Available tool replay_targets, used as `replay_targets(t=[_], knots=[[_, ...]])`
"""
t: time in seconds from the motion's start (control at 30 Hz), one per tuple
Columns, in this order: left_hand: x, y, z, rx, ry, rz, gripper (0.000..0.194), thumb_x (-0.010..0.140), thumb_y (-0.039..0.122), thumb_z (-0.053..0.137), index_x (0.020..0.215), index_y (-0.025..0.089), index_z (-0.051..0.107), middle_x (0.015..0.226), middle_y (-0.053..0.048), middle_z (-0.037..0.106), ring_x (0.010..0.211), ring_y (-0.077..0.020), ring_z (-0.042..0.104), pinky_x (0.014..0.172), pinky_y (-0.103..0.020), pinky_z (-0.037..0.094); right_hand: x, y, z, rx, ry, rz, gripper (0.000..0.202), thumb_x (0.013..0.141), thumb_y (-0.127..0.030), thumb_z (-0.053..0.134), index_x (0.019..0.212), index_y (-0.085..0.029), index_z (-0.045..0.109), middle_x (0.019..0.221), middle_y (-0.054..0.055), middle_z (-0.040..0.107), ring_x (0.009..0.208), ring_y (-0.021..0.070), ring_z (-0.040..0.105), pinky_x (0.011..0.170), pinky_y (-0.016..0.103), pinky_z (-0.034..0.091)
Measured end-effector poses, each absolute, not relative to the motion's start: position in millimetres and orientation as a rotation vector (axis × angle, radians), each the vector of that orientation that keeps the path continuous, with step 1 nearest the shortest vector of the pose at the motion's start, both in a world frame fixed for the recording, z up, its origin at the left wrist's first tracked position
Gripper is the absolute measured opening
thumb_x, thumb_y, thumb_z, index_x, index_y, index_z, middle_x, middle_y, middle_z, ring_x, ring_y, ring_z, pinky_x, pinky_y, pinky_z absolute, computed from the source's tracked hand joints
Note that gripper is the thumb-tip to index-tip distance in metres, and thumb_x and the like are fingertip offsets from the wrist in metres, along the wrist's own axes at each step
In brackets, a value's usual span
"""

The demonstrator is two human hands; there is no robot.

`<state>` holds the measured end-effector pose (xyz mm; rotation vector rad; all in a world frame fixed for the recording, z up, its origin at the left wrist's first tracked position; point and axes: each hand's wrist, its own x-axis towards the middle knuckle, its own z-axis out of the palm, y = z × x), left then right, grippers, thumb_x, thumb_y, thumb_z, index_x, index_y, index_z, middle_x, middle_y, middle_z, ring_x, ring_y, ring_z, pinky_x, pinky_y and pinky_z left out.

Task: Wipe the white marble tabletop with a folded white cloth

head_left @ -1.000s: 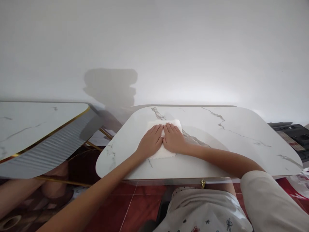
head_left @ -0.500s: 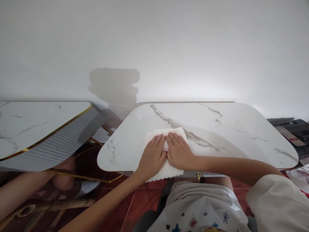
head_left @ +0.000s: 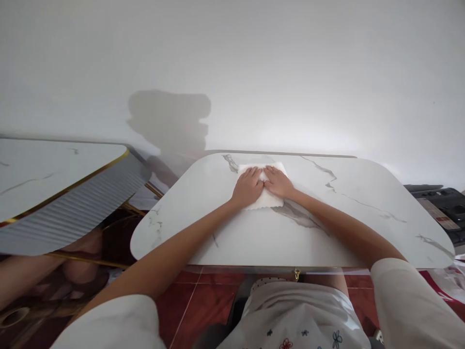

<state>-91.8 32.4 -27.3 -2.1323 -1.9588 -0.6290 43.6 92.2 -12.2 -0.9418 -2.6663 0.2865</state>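
A white cloth [head_left: 267, 199] with a scalloped edge lies flat on the white marble-patterned tabletop [head_left: 189, 218], toward its far side. My left hand [head_left: 248, 187] rests palm down on the left part of the cloth, its fingers stretched out. Beside it, my right hand [head_left: 278, 182] presses flat on the right part, fingers also extended. The two thumbs meet or nearly meet in the middle. Neither hand is wrapped round the cloth; it lies under both.
A white wall [head_left: 290, 72] rises behind the tabletop. To the left stands another marble-patterned table [head_left: 65, 169] with gold trim and a ribbed grey side. At the right edge sits a black appliance-like object [head_left: 445, 203]. Another person's bare leg [head_left: 22, 276] shows at lower left.
Both hands have slid the cloth away from me and slightly right, from the near edge to the far part of the tabletop. My arms are stretched out further.
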Motion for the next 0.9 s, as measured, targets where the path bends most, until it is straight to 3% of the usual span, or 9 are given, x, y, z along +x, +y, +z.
replay_targets(t=[0.27,0.47,0.6,0.9], knots=[[-126,107,-25,-2.181,-1.930,-0.648,0.040,0.088,0.021,0.031,0.123,0.010,0.050,0.127,-0.013,0.053,0.123,-0.0264,0.043,0.105,-0.042,0.034,8,157,-11,-1.045,-2.555,0.252,0.053,0.092,-0.025,0.031,0.139,0.000,0.033,0.142,0.016,0.041,0.132,0.0239,0.035,0.109,0.034,0.025],[-136,153,-28,-2.126,-1.968,-0.635,0.041,0.085,0.018,0.035,0.123,0.011,0.050,0.130,-0.013,0.052,0.123,-0.0261,0.043,0.105,-0.042,0.033,-3,198,-14,-0.988,-2.547,0.187,0.042,0.090,-0.017,0.033,0.128,-0.004,0.047,0.137,0.015,0.048,0.127,0.0232,0.040,0.106,0.034,0.027],[-140,168,-33,-2.102,-1.942,-0.606,0.045,0.086,0.018,0.035,0.128,0.006,0.045,0.138,-0.017,0.044,0.130,-0.0273,0.036,0.107,-0.044,0.029,-7,212,-16,-1.016,-2.522,0.166,0.038,0.091,-0.018,0.032,0.121,-0.006,0.053,0.129,0.016,0.055,0.122,0.0235,0.045,0.103,0.034,0.031],[-137,158,-35,-2.177,-1.848,-0.583,0.045,0.087,0.018,0.029,0.129,0.007,0.042,0.136,-0.017,0.046,0.129,-0.0244,0.038,0.107,-0.044,0.029,-2,197,-22,-1.073,-2.506,0.076,0.046,0.091,-0.020,0.032,0.132,0.000,0.043,0.139,0.019,0.044,0.130,0.0260,0.037,0.107,0.038,0.025]])
